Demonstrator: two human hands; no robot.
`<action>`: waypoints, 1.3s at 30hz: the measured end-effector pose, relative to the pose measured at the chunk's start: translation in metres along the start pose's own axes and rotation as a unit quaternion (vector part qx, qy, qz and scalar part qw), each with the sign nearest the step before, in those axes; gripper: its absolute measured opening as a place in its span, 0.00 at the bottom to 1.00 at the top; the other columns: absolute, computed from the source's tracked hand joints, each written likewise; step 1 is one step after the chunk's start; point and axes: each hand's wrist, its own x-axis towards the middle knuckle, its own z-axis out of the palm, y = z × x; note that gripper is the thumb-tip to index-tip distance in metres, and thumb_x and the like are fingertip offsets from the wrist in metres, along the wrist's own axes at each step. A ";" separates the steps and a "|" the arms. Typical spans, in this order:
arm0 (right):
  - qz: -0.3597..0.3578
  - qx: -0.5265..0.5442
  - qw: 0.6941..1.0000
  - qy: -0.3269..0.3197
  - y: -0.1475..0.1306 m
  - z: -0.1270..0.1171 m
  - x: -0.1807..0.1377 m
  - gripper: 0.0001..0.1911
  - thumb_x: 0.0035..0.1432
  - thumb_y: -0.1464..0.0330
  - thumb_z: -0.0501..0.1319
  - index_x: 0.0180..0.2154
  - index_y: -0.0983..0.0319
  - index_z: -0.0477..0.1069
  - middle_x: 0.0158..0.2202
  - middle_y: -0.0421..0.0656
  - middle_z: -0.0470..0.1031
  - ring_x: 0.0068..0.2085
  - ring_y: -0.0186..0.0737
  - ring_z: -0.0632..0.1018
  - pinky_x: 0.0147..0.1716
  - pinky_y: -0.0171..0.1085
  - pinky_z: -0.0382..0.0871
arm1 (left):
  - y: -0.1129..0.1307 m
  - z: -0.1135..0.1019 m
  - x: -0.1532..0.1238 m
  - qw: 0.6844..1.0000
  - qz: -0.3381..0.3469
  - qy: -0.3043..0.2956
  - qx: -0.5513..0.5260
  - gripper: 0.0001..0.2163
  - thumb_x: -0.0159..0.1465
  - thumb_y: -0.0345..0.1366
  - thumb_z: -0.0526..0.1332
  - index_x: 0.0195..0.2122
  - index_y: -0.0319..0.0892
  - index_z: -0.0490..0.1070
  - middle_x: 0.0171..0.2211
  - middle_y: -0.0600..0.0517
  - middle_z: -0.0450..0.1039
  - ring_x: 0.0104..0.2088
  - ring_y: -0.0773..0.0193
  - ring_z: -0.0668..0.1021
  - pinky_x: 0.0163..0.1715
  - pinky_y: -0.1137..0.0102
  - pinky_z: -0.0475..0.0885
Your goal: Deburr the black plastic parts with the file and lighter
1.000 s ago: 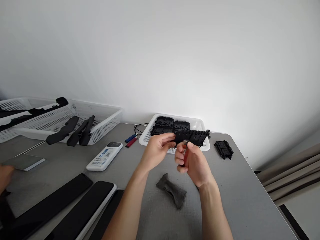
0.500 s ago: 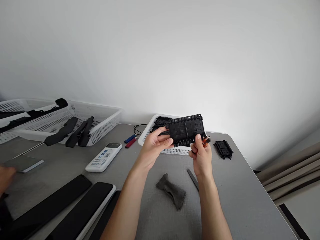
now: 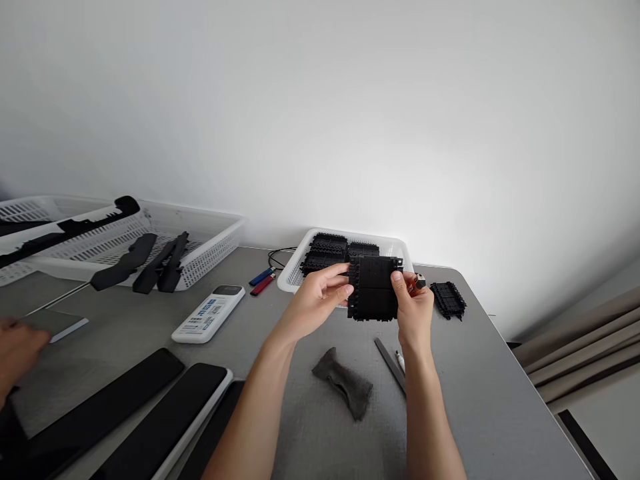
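Both hands hold a black plastic plate (image 3: pixel 376 290) with ribbed, toothed edges, face toward me, above the table. My left hand (image 3: pixel 317 299) pinches its left edge between thumb and fingers. My right hand (image 3: pixel 414 310) grips the right edge, thumb on the face. In the same right hand sits a small tool (image 3: pixel 421 282) with a reddish-orange part and a pale, dark-rimmed end; its kind is unclear. Behind the plate, a white basket (image 3: pixel 290 275) contains several similar black parts (image 3: pixel 324 250). Another black part (image 3: pixel 449 299) lies on the table to the right.
A dark grey cloth (image 3: pixel 344 385), a flat grey strip (image 3: pixel 389 362) and a white pen-like object (image 3: pixel 401 361) lie nearby. Left are a white device (image 3: pixel 209 315), two lighters (image 3: pixel 262 281), long black panels (image 3: pixel 163 423), a larger basket (image 3: pixel 215 250) and another person's hand (image 3: pixel 20 350).
The black plate has turned from slanted to nearly square-on and come slightly lower, uncovering parts in the basket. My right hand has shifted right. The other person's hand has moved further into view.
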 end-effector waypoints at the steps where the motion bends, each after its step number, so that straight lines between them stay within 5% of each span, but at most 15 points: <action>1: 0.001 -0.011 1.000 -0.006 -0.001 0.001 -0.001 0.22 0.52 0.50 0.68 0.31 0.63 0.72 0.27 0.38 0.64 0.31 0.35 0.64 0.33 0.37 0.60 | 0.000 0.000 0.000 1.000 0.007 -0.013 -0.001 0.27 0.60 0.47 0.68 0.58 0.40 0.72 0.50 0.41 0.80 0.46 0.48 0.82 0.41 0.63 0.79; 7: -0.097 -0.129 0.985 0.053 -0.020 0.004 -0.023 0.22 0.57 0.52 0.64 0.45 0.59 0.70 0.30 0.38 0.63 0.31 0.36 0.62 0.30 0.36 0.58 | -0.005 0.000 0.004 0.999 0.023 0.028 0.032 0.23 0.63 0.45 0.64 0.56 0.38 0.73 0.47 0.40 0.81 0.42 0.49 0.84 0.40 0.61 0.80; 10: -0.137 -0.120 0.983 0.009 -0.032 0.005 -0.039 0.16 0.63 0.53 0.55 0.38 0.59 0.67 0.29 0.37 0.60 0.29 0.35 0.60 0.29 0.36 0.56 | -0.009 0.001 0.005 0.996 0.034 0.058 0.052 0.22 0.64 0.43 0.64 0.56 0.38 0.72 0.47 0.41 0.82 0.42 0.51 0.84 0.41 0.61 0.79; 13: -0.040 -0.043 0.990 -0.126 -0.035 0.009 -0.045 0.17 0.64 0.56 0.49 0.28 0.59 0.60 0.26 0.36 0.55 0.27 0.34 0.56 0.25 0.35 0.50 | -0.010 0.002 0.005 0.992 0.053 0.077 0.082 0.21 0.64 0.42 0.63 0.56 0.39 0.72 0.46 0.42 0.82 0.42 0.52 0.84 0.41 0.62 0.79; 17: 0.170 0.067 0.948 -0.261 -0.026 0.015 -0.034 0.16 0.58 0.54 0.50 0.26 0.59 0.57 0.24 0.35 0.51 0.25 0.32 0.51 0.22 0.33 0.41 | -0.006 0.007 0.003 0.988 0.072 0.073 0.119 0.19 0.64 0.40 0.62 0.54 0.39 0.73 0.44 0.43 0.83 0.43 0.51 0.84 0.44 0.61 0.79; 27: 0.285 0.133 0.914 -0.257 -0.023 0.015 -0.020 0.17 0.45 0.53 0.57 0.25 0.59 0.56 0.22 0.33 0.51 0.24 0.29 0.49 0.21 0.31 0.35 | -0.004 0.012 0.000 0.981 0.098 0.061 0.155 0.16 0.64 0.38 0.61 0.51 0.38 0.75 0.47 0.42 0.81 0.49 0.49 0.83 0.50 0.60 0.78; 39: 0.300 0.247 0.898 -0.208 -0.027 0.012 -0.018 0.16 0.45 0.56 0.59 0.26 0.58 0.57 0.23 0.33 0.51 0.24 0.30 0.50 0.19 0.29 0.39 | -0.005 0.009 -0.001 0.979 0.093 0.073 0.167 0.18 0.64 0.39 0.61 0.53 0.37 0.74 0.50 0.40 0.80 0.52 0.48 0.81 0.52 0.58 0.78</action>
